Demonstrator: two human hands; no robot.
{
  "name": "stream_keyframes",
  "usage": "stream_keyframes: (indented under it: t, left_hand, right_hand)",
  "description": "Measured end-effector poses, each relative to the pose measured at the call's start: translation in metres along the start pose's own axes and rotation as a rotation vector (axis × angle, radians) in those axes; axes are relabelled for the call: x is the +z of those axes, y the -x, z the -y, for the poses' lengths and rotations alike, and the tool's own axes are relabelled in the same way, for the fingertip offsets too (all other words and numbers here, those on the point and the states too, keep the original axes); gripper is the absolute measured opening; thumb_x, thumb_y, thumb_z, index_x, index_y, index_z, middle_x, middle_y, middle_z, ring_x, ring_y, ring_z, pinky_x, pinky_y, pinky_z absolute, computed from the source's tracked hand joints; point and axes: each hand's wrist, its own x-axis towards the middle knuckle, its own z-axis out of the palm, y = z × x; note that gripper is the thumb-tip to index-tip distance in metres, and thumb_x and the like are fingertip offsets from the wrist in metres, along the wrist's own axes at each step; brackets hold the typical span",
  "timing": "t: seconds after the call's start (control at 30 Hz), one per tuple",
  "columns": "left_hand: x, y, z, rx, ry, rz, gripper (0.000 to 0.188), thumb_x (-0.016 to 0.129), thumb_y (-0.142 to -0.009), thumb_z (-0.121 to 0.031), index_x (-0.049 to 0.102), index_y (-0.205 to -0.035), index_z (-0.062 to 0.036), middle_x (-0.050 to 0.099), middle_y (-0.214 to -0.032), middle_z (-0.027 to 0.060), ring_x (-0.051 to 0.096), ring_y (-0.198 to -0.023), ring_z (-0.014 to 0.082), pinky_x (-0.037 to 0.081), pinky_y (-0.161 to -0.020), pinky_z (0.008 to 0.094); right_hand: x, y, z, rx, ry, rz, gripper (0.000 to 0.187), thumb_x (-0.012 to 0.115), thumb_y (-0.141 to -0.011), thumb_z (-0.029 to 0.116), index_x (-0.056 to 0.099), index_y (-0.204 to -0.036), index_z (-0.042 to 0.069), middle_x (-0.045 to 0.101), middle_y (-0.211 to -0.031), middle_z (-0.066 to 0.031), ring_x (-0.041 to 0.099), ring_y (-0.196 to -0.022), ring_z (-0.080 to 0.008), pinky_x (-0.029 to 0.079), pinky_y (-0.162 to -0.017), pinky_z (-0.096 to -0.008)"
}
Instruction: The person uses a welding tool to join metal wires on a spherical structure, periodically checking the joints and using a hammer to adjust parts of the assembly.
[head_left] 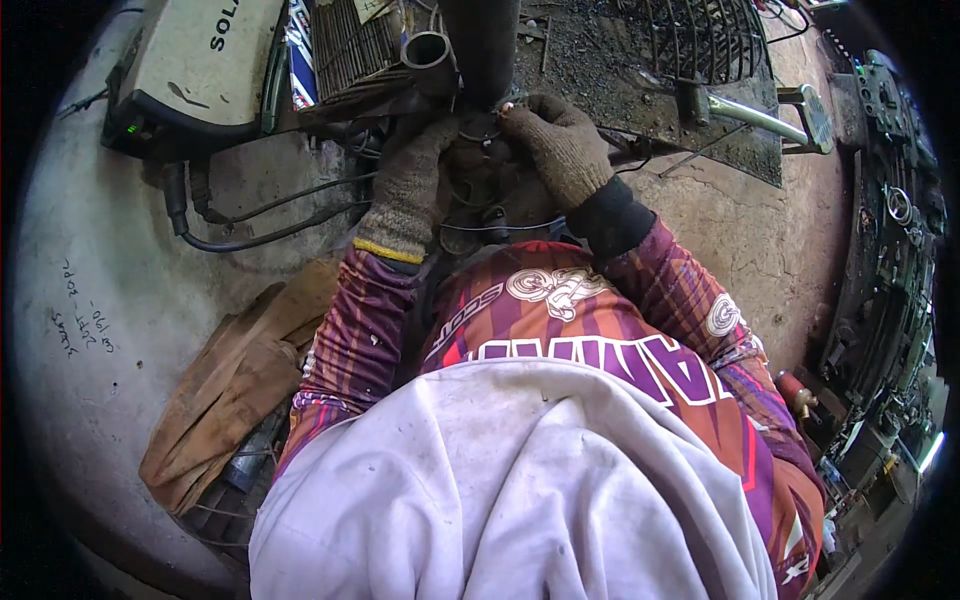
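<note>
Both my hands wear worn knitted work gloves and meet low under the front edge of the bench. My left hand (412, 172), with a yellow-banded cuff, is closed at the left side of a dark metal part (482, 155); its fingertips sink into shadow. Across from it, my right hand (562, 148) is bent in a pinch, a bare fingertip showing through the glove. Whatever lies between its fingers is too small to make out. A dark upright post (478, 50) rises just beyond the hands, with a short open pipe (430, 58) beside it.
A welding machine (200, 65) stands far left, its black cable (275, 245) looping toward my left wrist. Thin rods (352, 50) lie behind the pipe. Right on the gritty bench (590, 85) are a hammer (752, 113) and metal grate (705, 40). Brown cloth (235, 390) lies left.
</note>
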Motion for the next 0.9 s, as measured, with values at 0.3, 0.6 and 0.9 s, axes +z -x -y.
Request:
stream_keyframes:
  t: [0.3, 0.6, 0.9]
  left_hand:
    - [0.017, -0.009, 0.007, 0.136, -0.372, -0.255, 0.025, 0.058, -0.095, -0.013, 0.065, -0.115, -0.0004, 0.071, -0.106, 0.0132, 0.07, -0.097, 0.0241, 0.058, -0.084, 0.0346]
    - [0.044, -0.006, -0.01, 0.002, -0.074, -0.171, 0.027, 0.059, -0.094, -0.012, 0.062, -0.119, -0.0017, 0.07, -0.106, 0.013, 0.071, -0.095, 0.023, 0.058, -0.083, 0.0344]
    - [0.029, -0.018, -0.004, 0.026, -0.121, -0.198, 0.032, 0.064, -0.093, -0.016, 0.061, -0.123, -0.0056, 0.069, -0.111, 0.0118, 0.072, -0.092, 0.0229, 0.06, -0.077, 0.0372]
  right_hand:
    - [0.0, -0.009, 0.002, 0.0, -0.011, -0.037, 0.038, 0.069, -0.09, 0.034, 0.068, -0.103, -0.002, 0.069, -0.084, -0.0067, 0.061, -0.073, -0.0117, 0.048, -0.065, -0.0281]
    - [-0.001, -0.014, 0.002, -0.086, 0.107, -0.046, 0.037, 0.069, -0.091, 0.032, 0.067, -0.106, -0.002, 0.07, -0.09, -0.0091, 0.064, -0.077, -0.014, 0.052, -0.069, -0.0292]
    - [-0.003, -0.017, 0.007, -0.019, 0.134, -0.013, 0.037, 0.069, -0.089, 0.03, 0.067, -0.108, -0.002, 0.069, -0.091, -0.008, 0.062, -0.077, -0.0133, 0.051, -0.068, -0.0289]
